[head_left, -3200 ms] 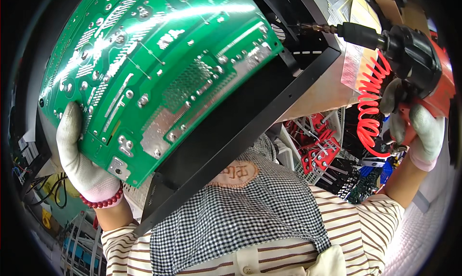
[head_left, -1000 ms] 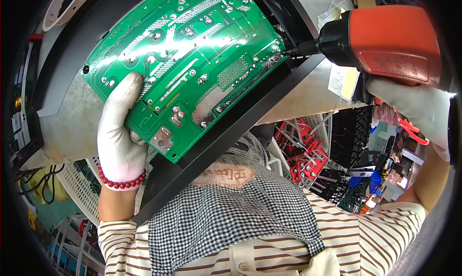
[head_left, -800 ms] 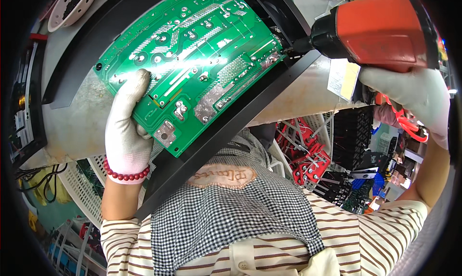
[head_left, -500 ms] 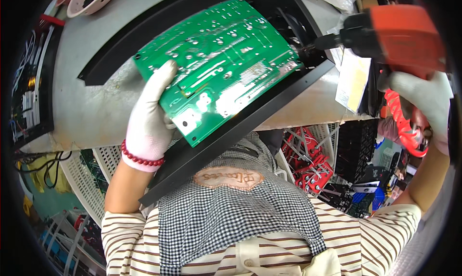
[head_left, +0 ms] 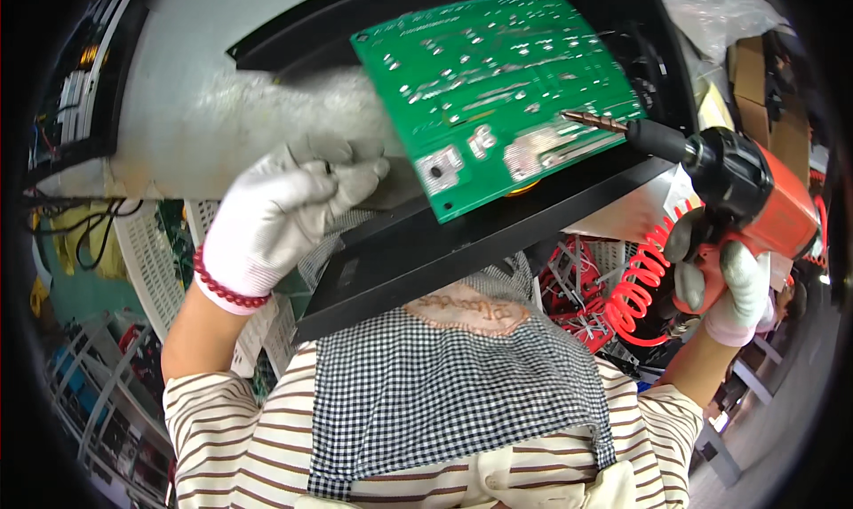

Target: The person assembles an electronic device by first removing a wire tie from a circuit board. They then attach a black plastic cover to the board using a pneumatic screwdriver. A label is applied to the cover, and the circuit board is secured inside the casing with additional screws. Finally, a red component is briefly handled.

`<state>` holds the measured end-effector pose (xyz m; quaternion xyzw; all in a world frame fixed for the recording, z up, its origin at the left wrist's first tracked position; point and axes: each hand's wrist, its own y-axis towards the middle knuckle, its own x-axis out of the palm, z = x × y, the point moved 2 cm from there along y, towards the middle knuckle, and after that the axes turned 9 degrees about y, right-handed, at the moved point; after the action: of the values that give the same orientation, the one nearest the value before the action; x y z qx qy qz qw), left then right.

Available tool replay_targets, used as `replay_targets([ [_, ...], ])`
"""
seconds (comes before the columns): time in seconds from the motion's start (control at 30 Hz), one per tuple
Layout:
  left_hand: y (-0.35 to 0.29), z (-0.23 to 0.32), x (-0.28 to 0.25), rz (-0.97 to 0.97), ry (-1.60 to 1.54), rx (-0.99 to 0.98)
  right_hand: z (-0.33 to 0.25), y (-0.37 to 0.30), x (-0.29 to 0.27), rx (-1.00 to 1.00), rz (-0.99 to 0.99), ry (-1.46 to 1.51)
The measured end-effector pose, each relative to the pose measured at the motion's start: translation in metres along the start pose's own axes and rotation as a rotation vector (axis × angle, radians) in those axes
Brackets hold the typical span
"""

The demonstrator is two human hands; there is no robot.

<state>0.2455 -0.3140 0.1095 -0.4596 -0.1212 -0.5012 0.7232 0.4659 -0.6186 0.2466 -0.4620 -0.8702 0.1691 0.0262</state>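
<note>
A green circuit board (head_left: 498, 91), solder side up, lies tilted across a black frame (head_left: 480, 251). My right hand (head_left: 733, 287), in a whitish glove, is wrapped round the grip of a red and black power screwdriver (head_left: 755, 185). Its bit points left over the board's right part; whether the tip touches the board I cannot tell. Left of the board, apart from it, is my left hand (head_left: 289, 198), also gloved, with thumb and fingertips brought together. A tiny dark spot shows at those fingertips, too small to name.
A red coiled hose (head_left: 635, 287) hangs beside the screwdriver. The grey metal table (head_left: 204, 136) carries the frame. Clear plastic bags (head_left: 720, 16) lie at the far right. Below the table edge are a white basket (head_left: 147, 269) on the left and red parts (head_left: 569, 287) on the right.
My left hand has let go of the board's left edge, and its fingers have closed together. The screwdriver has come down and its bit now lies over the board. The whole view has shifted.
</note>
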Motion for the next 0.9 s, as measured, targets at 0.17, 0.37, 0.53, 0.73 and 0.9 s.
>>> replay_targets([
  [0.17, -0.009, 0.027, 0.046, 0.161, 0.11, 0.116, 0.018, 0.002, 0.01, 0.05, -0.238, 0.081],
  [0.37, -0.003, 0.031, 0.054, 0.071, 0.635, 0.323, 0.024, 0.001, 0.005, 0.037, -0.303, -0.004],
  [0.53, 0.009, 0.027, 0.065, -0.136, 0.457, 0.389, 0.026, -0.002, 0.008, -0.059, -0.249, -0.013],
  [0.73, 0.007, 0.032, 0.064, -0.181, 0.431, 0.301, 0.02, -0.002, 0.018, -0.028, -0.235, -0.001],
  [0.9, 0.013, 0.027, 0.063, -0.216, 0.368, 0.288, 0.02, -0.004, 0.033, -0.008, -0.24, 0.086],
])
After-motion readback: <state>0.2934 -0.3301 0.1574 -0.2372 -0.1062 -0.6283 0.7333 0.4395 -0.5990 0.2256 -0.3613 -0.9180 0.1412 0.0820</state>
